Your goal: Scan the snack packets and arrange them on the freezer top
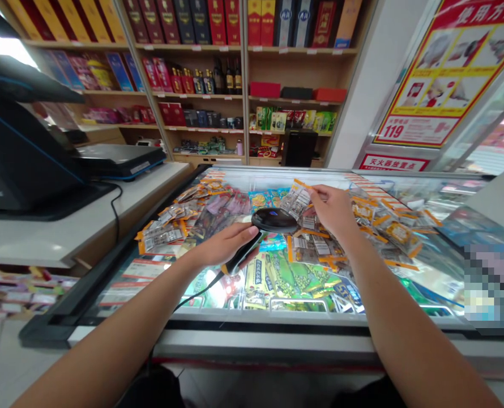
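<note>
My left hand [229, 243] is wrapped round the handle of a black corded barcode scanner [274, 220], its head turned toward the right. Between the fingertips of my right hand [330, 207] is a small snack packet [297, 197] with orange edges, its printed label side showing close above the scanner head. Below my right hand lies a loose heap of similar packets [320, 243] on the glass lid of a chest freezer [277, 334]. Another pile of orange-edged packets [165, 229] rests at the left. Colourful frozen goods [290, 272] show through the glass.
A counter [158, 190] on the left carries a scale [116, 158] and a dark machine [22, 147]. Shelves with boxes and bottles [192, 79] stand behind the freezer. A red and yellow poster [451, 73] hangs at right. The scanner cable [196, 293] runs down over the freezer front.
</note>
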`<state>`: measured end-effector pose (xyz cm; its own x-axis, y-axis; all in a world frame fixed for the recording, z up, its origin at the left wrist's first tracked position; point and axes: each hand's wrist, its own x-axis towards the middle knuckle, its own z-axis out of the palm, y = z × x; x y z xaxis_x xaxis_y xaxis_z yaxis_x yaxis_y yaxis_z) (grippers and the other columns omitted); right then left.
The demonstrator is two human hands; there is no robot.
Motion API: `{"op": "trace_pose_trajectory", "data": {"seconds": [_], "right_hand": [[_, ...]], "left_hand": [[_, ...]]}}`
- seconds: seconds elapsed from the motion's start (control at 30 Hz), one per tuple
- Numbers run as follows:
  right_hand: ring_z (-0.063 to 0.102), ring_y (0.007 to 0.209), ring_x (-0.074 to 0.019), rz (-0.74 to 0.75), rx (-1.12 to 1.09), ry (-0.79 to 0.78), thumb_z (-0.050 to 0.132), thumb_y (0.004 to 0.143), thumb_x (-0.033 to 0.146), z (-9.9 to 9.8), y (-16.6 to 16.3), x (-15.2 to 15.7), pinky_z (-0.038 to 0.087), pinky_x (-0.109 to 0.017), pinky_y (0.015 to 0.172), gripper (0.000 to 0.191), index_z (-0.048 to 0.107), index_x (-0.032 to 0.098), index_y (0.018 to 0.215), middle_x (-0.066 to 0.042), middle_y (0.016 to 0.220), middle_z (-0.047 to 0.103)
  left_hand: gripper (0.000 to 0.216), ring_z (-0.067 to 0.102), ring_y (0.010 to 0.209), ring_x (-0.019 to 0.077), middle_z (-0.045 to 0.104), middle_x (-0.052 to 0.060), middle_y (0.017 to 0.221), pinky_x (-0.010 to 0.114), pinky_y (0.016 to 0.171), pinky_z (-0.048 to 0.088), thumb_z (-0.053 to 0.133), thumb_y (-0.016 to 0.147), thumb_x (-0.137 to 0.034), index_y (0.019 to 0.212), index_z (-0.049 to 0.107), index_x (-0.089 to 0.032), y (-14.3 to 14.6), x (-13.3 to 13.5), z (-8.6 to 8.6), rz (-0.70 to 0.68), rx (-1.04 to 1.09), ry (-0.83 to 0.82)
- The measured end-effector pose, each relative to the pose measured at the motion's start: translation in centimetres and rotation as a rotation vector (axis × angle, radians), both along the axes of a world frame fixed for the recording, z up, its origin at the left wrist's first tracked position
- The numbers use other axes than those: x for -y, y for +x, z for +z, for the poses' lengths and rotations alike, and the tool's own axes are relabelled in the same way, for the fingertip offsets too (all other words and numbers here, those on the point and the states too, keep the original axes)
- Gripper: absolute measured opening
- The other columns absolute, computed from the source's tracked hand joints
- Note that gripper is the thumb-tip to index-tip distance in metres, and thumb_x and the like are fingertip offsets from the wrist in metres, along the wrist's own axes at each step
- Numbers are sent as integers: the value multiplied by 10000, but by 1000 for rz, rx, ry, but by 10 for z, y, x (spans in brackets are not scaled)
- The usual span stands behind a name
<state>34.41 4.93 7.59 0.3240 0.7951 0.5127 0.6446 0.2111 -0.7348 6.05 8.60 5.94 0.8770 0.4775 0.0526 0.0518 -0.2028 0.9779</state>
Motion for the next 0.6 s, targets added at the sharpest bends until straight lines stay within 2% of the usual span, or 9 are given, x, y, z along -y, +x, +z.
{"op": "trace_pose_trajectory", "data": {"seconds": [0.17, 0.3, 0.37, 0.47, 0.53, 0.6], "right_hand": [[704, 521, -248, -35, -45, -3, 553, 910, 471, 4, 2, 2, 480, -328, 464, 326, 734, 201, 922, -66, 798, 748], [695, 632, -247, -208, -9, 63, 566, 885, 409, 15, 31, 7, 537, -371, 619, 301, 758, 191, 966, -72, 774, 741], [703, 748, -266, -290, 99, 52, 567, 880, 382, 17, 54, 10, 542, -403, 741, 291, 766, 189, 968, -86, 805, 747], [696, 926, -324, -391, 291, -73, 567, 874, 364, 12, 84, 12, 506, -487, 882, 296, 767, 174, 983, -135, 914, 751], [651, 1074, -374, -478, 422, -91, 562, 877, 354, 8, 91, 11, 441, -558, 972, 317, 766, 159, 1022, -183, 1020, 736], [602, 1160, -392, -534, 505, 9, 544, 895, 343, 8, 79, 9, 376, -590, 1029, 340, 760, 152, 1076, -210, 1096, 714]], "left_hand": [[495, 544, 454, 107, 583, 6, 638, 204, 405, 415, 458, 970, -656, 898, 528, -171, -1, -3, -2, -15, 27, -23], [541, 554, 449, 119, 593, 16, 630, 218, 397, 411, 507, 919, -708, 853, 528, -171, -4, -12, 1, 68, 118, -75], [582, 536, 424, 120, 589, 9, 615, 226, 381, 397, 543, 865, -755, 849, 534, -173, -7, -18, 7, 161, 200, -86], [619, 491, 386, 106, 560, -13, 583, 220, 356, 343, 551, 824, -794, 874, 555, -177, -14, -30, 18, 385, 359, -72], [624, 476, 381, 99, 536, -30, 572, 216, 353, 326, 515, 837, -802, 903, 564, -183, -22, -40, 25, 556, 470, -79], [615, 480, 385, 94, 530, -40, 576, 211, 360, 332, 488, 858, -795, 928, 565, -189, -33, -51, 30, 700, 550, -89]]}}
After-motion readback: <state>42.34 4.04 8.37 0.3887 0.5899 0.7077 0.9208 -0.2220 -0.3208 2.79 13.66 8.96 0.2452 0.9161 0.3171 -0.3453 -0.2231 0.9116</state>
